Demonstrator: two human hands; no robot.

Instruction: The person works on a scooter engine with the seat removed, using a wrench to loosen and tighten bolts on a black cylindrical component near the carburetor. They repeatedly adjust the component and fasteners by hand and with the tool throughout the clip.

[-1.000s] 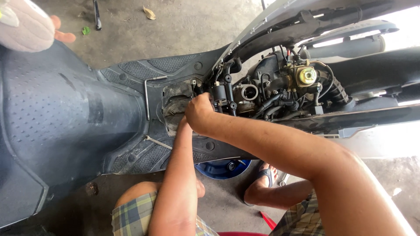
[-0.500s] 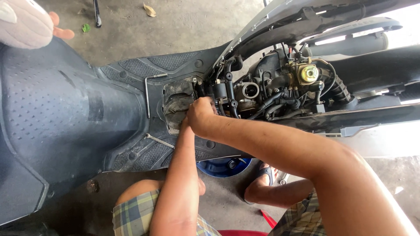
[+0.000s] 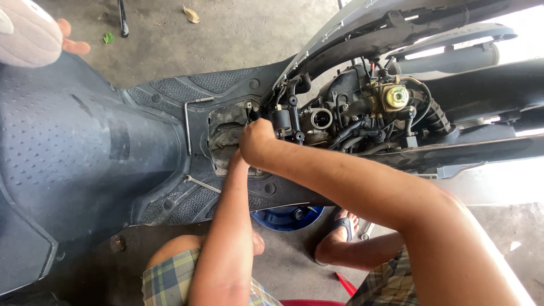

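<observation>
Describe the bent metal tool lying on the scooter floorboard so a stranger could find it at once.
Start at the dark scooter floorboard, left of the opened engine bay. Just left of the open hatch lies an L-shaped wrench: a thin bare steel rod, long leg upright in view, short leg bending right at the top.

The grey concrete floor (image 3: 255, 34) carries the scooter (image 3: 85, 153), a dry leaf (image 3: 191, 14) and perhaps a blue basin (image 3: 286, 217).

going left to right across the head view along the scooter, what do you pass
Dark textured scooter panel → L-shaped metal wrench lying on the footboard → open hatch → right hand → round metal port → brass-coloured carburettor cap → black ribbed hose.
</observation>
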